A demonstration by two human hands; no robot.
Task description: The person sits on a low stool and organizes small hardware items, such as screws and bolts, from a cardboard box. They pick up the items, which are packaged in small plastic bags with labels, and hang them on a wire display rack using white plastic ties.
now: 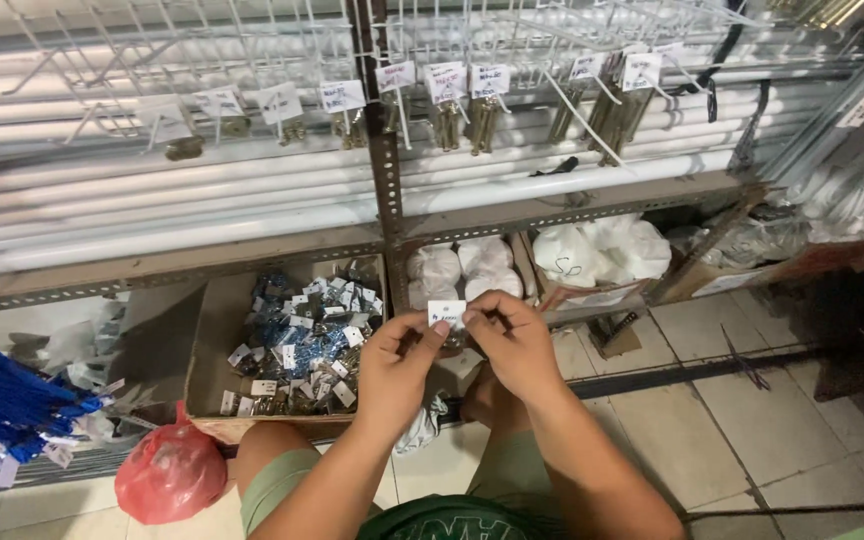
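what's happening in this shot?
A person crouches before a metal shelf. Both hands, the left hand and the right hand, pinch a small white tag between the fingertips. Just below and to the left sits a cardboard box of tagged small hardware. A red plastic bag lies on the floor.

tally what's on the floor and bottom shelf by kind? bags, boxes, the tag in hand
Red plastic bag: 1
Cardboard box of tagged hardware: 1
White tied bags: at least 3
White tag held by left hand and right hand: 1
Total: 6
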